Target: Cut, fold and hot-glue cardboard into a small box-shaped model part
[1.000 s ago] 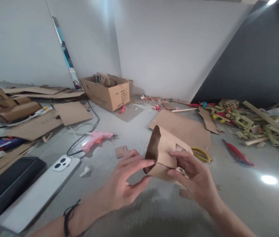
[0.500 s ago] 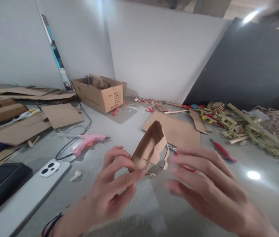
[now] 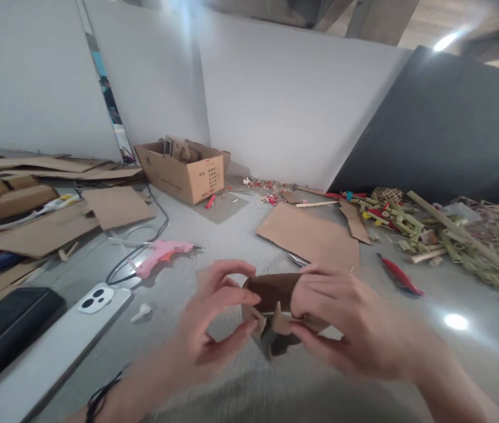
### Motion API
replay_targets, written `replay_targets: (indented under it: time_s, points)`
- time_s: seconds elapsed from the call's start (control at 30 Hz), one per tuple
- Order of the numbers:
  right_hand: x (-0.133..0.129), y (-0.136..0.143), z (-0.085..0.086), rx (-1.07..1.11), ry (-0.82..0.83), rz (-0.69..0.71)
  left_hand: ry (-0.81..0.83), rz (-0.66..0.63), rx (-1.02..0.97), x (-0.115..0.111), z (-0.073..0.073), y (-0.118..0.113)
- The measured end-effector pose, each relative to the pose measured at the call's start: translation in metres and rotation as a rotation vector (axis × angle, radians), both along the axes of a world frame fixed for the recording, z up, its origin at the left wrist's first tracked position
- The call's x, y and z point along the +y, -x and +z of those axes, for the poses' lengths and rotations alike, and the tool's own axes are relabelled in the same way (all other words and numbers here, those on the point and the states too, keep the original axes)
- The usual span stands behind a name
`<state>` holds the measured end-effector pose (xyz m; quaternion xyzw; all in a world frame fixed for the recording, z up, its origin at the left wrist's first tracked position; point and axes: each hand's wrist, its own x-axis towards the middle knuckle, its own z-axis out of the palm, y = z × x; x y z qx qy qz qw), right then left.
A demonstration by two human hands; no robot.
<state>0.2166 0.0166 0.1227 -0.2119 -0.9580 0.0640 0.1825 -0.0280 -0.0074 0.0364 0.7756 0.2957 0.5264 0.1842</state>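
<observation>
Light moderate and cool. A lamp [image 3: 451, 40] flares far right; a round white glare marks the desk [image 3: 491, 352] at right. Pale haze streaks the wall [image 3: 249, 88], far left. Soft shadow beside the carton [image 3: 167, 176]. Left hand [image 3: 214, 317] and right hand [image 3: 350, 317] blurred; far right corner blackened.

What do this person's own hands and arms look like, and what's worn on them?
The left hand is ungloved, with a dark, stranded bracelet at the wrist. The right hand is ungloved too, with nothing worn in view. No sleeves show on either arm. Blur hides finer detail.
</observation>
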Motion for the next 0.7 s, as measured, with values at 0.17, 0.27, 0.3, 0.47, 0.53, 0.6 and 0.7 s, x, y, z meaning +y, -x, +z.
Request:
replay_targets:
  time_s: [0.17, 0.27, 0.3, 0.47, 0.53, 0.6, 0.7]
  points:
    - [-0.006, 0.004, -0.008, 0.03, -0.059, -0.034, 0.041, -0.007, -0.039, 0.002, -0.011, -0.005]
    - [-0.008, 0.008, -0.01, 0.04, -0.106, -0.018, -0.11, 0.02, -0.08, -0.001, -0.015, -0.009]
    - [-0.01, 0.008, -0.011, 0.039, -0.114, -0.018, -0.14, 0.011, -0.081, -0.002, -0.015, -0.01]
    - [-0.016, 0.005, -0.011, 0.038, -0.095, -0.028, -0.152, -0.034, -0.049, -0.008, -0.012, -0.008]
    - [-0.016, 0.003, -0.01, 0.069, -0.083, -0.03, -0.189, -0.016, 0.009, -0.009, -0.009, -0.006]
    - [-0.015, 0.001, -0.01, 0.1, -0.071, -0.022, -0.236, 0.015, 0.078, -0.01, -0.008, -0.004]
    - [-0.015, 0.001, -0.011, 0.113, -0.057, -0.014, -0.267, 0.044, 0.144, -0.011, -0.009, -0.003]
